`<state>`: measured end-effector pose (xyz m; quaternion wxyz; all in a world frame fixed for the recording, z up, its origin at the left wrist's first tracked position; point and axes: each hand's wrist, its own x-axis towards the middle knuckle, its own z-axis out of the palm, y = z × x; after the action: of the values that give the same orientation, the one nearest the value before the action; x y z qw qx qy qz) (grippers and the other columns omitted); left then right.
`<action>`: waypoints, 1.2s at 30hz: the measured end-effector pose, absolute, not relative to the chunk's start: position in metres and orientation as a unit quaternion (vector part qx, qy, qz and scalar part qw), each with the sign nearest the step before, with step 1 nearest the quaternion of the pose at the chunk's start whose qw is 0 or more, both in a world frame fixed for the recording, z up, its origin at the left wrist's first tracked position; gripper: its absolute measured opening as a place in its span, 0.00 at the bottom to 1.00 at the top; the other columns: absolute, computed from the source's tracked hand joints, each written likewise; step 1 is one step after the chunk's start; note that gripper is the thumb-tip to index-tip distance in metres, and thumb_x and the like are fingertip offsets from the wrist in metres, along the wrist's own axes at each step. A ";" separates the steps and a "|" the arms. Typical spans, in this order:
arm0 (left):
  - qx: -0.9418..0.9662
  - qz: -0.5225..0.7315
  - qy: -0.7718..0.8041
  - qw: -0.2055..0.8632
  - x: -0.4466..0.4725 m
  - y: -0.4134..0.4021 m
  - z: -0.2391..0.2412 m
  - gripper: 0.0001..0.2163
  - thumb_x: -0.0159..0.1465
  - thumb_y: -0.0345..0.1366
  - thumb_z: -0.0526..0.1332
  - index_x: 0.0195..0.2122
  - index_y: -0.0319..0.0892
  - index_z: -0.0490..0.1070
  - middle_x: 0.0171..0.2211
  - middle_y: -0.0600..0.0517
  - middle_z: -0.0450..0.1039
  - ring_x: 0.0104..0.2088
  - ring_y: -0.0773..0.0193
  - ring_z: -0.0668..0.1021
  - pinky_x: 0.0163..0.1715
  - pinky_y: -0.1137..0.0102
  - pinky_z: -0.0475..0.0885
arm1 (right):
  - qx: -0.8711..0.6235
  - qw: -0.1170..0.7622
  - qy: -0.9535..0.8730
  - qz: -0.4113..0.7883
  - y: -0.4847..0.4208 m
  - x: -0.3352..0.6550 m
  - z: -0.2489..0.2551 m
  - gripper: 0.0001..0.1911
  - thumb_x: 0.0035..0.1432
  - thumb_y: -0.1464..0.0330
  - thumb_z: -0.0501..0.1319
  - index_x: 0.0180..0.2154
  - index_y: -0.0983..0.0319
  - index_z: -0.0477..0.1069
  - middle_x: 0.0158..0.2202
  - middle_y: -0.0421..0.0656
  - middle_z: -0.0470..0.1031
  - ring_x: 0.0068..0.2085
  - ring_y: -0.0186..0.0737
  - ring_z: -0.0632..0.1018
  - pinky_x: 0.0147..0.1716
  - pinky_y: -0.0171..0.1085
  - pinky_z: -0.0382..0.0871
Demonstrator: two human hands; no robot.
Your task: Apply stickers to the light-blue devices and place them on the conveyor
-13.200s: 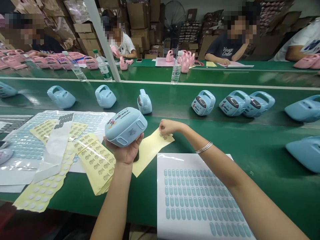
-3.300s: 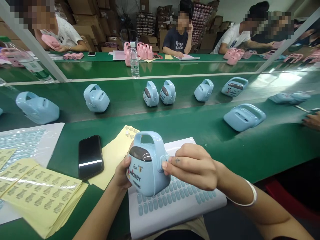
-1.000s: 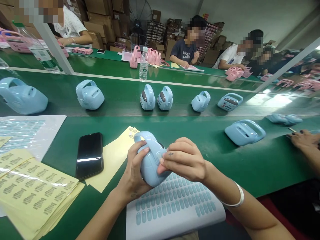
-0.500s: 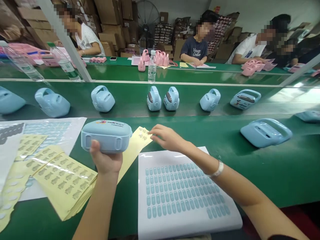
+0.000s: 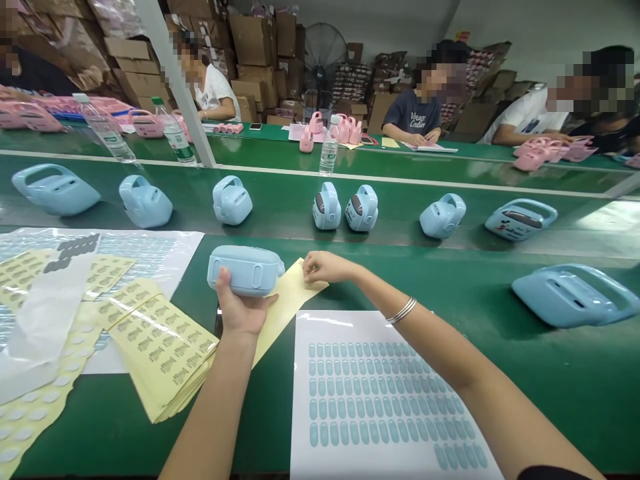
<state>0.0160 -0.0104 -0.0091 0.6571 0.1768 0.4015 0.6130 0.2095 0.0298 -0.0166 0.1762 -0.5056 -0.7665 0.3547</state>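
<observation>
My left hand [image 5: 244, 312] holds up a light-blue plastic device [image 5: 245, 270] with rounded edges, thumb on its near side. Two oval recesses show on the face turned to me. My right hand [image 5: 327, 268] is over the far end of a narrow yellow sticker sheet [image 5: 280, 303], its fingers curled in a pinch. Whatever lies between those fingertips is hidden. Below my right forearm lies a white sheet [image 5: 303, 400] with rows of pale-blue oval stickers. A stack of yellow sticker sheets [image 5: 165, 347] with grey prints is left of my left forearm.
Light-blue handled devices [image 5: 233, 200] stand in a row across the green table [image 5: 540, 380]; another [image 5: 575, 293] lies at right. More sticker sheets [image 5: 45, 333] cover the left side. Beyond are water bottles [image 5: 329, 150], a slanted post [image 5: 175, 80], and several people with pink devices [image 5: 543, 150].
My right hand's fingers have curled into a pinch at the yellow sheet's end. The device in my left hand has turned, its printed top now out of sight. The view has swung left.
</observation>
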 end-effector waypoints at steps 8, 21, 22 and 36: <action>0.200 0.649 0.368 0.635 0.030 -0.013 -0.019 0.33 0.47 0.67 0.52 0.48 0.51 0.66 0.49 0.45 0.68 0.49 0.51 0.72 0.40 0.59 0.73 | -0.426 0.410 -0.671 0.447 -0.006 0.194 0.016 0.16 0.51 0.56 0.61 0.27 0.64 0.70 0.46 0.46 0.64 0.44 0.37 0.71 0.40 0.38 0.68; 0.237 0.692 0.311 0.607 0.044 -0.026 -0.024 0.36 0.42 0.65 0.58 0.49 0.48 0.64 0.50 0.45 0.68 0.50 0.57 0.72 0.42 0.71 0.71 | -0.499 0.531 -0.573 0.375 -0.034 0.142 0.026 0.05 0.44 0.68 0.66 0.22 0.62 0.73 0.41 0.43 0.66 0.44 0.40 0.70 0.47 0.43 0.62; 0.237 0.693 0.312 0.605 0.044 -0.026 -0.024 0.37 0.42 0.64 0.58 0.50 0.49 0.63 0.50 0.45 0.68 0.50 0.58 0.72 0.42 0.71 0.71 | -0.502 0.531 -0.577 0.365 -0.034 0.142 0.025 0.05 0.44 0.68 0.66 0.23 0.62 0.73 0.41 0.43 0.66 0.44 0.40 0.70 0.46 0.43 0.63; 0.313 0.722 0.346 0.512 0.040 -0.026 -0.025 0.30 0.52 0.60 0.56 0.54 0.55 0.55 0.56 0.47 0.61 0.51 0.59 0.71 0.46 0.64 0.70 | -0.348 0.573 -0.671 0.318 -0.031 0.157 0.014 0.10 0.54 0.62 0.60 0.27 0.62 0.67 0.37 0.42 0.64 0.38 0.35 0.70 0.37 0.37 0.68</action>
<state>0.0402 -0.0263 -0.0246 0.5116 0.3125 0.3457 0.7219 0.1568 -0.0311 0.0139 0.5727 -0.3475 -0.6711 0.3176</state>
